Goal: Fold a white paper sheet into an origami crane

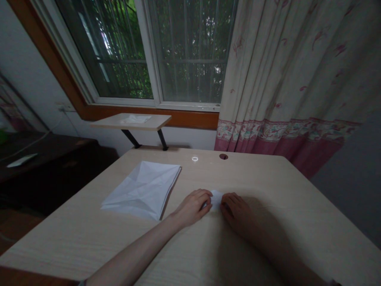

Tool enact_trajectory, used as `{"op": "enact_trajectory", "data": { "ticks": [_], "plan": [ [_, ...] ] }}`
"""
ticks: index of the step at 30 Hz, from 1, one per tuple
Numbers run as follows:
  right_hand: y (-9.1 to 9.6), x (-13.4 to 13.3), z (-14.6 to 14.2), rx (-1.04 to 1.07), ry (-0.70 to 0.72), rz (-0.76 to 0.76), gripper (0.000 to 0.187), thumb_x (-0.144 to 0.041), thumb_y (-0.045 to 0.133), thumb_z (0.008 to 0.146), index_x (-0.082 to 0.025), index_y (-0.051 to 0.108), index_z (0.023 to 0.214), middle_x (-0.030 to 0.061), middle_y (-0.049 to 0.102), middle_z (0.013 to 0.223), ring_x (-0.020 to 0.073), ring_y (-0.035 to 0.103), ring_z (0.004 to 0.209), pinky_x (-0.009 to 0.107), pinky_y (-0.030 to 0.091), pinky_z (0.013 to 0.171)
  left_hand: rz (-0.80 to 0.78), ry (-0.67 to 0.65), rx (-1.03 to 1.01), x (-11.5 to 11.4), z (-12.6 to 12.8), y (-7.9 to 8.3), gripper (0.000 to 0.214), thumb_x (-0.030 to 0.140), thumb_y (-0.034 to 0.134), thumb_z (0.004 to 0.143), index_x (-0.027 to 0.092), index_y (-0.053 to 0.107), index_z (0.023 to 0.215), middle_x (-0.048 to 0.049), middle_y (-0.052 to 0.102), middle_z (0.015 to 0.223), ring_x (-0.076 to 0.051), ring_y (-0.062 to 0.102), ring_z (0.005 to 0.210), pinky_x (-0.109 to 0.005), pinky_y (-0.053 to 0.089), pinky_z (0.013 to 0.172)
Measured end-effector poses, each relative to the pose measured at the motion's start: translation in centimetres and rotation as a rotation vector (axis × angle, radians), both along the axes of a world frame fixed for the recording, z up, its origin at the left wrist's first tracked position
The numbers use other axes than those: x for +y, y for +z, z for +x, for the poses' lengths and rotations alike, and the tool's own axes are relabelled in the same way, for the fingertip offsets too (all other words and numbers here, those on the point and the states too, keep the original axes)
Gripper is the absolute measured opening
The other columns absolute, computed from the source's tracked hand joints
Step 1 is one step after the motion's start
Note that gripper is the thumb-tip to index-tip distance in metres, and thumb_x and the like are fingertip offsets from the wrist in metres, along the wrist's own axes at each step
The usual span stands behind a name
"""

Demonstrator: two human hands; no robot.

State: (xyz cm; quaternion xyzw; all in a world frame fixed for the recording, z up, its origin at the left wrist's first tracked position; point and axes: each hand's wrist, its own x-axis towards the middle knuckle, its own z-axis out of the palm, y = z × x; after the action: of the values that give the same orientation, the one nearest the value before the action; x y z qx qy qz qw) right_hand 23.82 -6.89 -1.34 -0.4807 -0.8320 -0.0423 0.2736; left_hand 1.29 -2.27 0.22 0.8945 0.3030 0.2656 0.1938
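Note:
A small piece of white paper [216,200] lies on the desk between my two hands, its sides partly covered by my fingers. My left hand [195,206] grips its left edge with curled fingers and thumb. On the opposite edge, my right hand [236,210] has its fingers bent and closed on the paper. Both hands rest low at the desk surface. To the left of my left hand sits a stack of larger white paper sheets [145,188], with crossing creases on the top one.
The pale wooden desk [253,171] has a round hole [223,157] near its back edge. A raised shelf [157,122] at the back left bears some white paper [135,119]. Behind are a window [187,51] and a curtain [274,79]. A dark table [71,149] stands at left.

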Motion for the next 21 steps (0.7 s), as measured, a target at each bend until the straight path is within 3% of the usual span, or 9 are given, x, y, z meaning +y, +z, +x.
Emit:
{"op": "enact_trajectory", "data": {
  "ticks": [12,21],
  "plan": [
    [-1.9,0.7,0.4,0.055,-0.006,0.009,0.014,-0.016,0.047,0.095,-0.021,0.059,0.1,0.0091,0.069,0.1,0.0244,0.067,0.094,0.043,0.057,0.088,-0.016,0.039,0.023,0.2,0.2,-0.4,0.01,0.015,0.062,0.092,0.019,0.056,0.099,-0.008,0.064,0.116,-0.023,0.06,0.109,-0.037,0.049,0.097],
    [-1.1,0.5,0.0,0.058,-0.04,0.019,0.017,-0.013,0.047,0.093,-0.022,0.058,0.102,0.0098,0.067,0.1,0.0244,0.066,0.094,0.042,0.057,0.087,0.004,0.035,0.045,0.1,0.4,-0.3,0.008,0.017,0.064,0.094,0.018,0.057,0.098,-0.0075,0.064,0.113,-0.023,0.059,0.107,-0.037,0.049,0.096]
  ]
}}
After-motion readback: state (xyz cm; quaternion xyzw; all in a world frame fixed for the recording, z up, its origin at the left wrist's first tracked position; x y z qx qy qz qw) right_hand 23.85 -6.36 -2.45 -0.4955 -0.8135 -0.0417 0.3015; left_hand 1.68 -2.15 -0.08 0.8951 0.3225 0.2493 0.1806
